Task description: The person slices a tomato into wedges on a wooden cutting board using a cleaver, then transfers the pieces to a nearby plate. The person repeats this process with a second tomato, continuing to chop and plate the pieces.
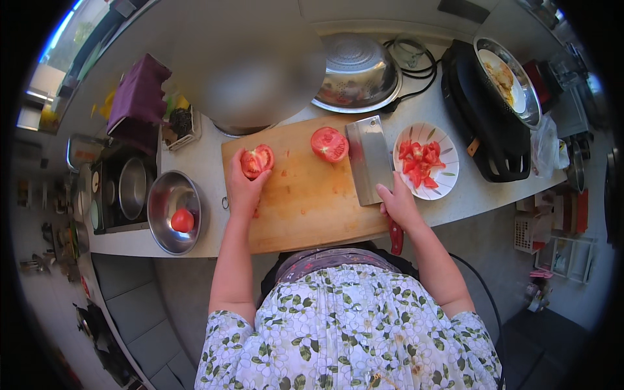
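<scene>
My left hand (249,188) is closed around a cut tomato half (258,161) at the left side of the wooden cutting board (292,221); its cut face shows. Another tomato half (329,144) lies cut face up near the board's far edge, just left of the blade. In my right hand (398,203) is a cleaver (368,159) with a red handle, its broad blade over the board's right part. Right of the blade, a white plate (448,148) holds chopped tomato pieces (420,162).
A steel bowl (156,218) with a whole tomato (182,220) stands left of the board, beside the sink (134,188). Behind are an upturned metal colander (357,65) and a black cable (426,81). A black appliance (481,123) bearing a metal basin (534,97) stands right.
</scene>
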A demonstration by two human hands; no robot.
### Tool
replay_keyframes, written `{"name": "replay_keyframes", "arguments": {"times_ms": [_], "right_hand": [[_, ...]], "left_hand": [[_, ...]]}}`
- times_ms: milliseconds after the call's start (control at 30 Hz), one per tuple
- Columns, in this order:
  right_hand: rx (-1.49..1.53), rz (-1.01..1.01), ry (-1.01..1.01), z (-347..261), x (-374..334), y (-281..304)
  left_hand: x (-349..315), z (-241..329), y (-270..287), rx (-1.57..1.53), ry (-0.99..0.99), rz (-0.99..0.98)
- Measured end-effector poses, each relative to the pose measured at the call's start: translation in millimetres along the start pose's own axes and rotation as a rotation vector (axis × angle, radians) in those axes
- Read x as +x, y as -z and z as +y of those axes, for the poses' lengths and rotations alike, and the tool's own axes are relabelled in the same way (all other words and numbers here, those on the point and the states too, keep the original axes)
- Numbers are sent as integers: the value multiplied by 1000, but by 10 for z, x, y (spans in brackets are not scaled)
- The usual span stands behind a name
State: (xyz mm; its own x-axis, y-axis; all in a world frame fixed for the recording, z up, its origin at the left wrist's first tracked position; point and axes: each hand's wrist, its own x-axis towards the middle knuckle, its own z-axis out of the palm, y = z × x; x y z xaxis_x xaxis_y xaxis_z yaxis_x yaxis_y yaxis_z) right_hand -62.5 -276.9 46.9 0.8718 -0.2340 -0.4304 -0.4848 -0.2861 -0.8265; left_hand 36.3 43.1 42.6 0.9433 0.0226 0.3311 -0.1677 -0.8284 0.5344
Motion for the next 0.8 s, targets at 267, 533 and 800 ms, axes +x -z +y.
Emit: {"name": "replay_keyframes", "arguments": {"times_ms": [267, 533, 800], "right_hand": [[-29, -9, 13, 7, -3, 0], [-15, 8, 31, 90, 29, -2], [20, 6, 14, 162, 73, -36]], "left_hand": [[-309, 765, -396, -729, 385, -354], [9, 1022, -924, -783, 639, -391], [54, 994, -1096, -808, 486, -329]]}}
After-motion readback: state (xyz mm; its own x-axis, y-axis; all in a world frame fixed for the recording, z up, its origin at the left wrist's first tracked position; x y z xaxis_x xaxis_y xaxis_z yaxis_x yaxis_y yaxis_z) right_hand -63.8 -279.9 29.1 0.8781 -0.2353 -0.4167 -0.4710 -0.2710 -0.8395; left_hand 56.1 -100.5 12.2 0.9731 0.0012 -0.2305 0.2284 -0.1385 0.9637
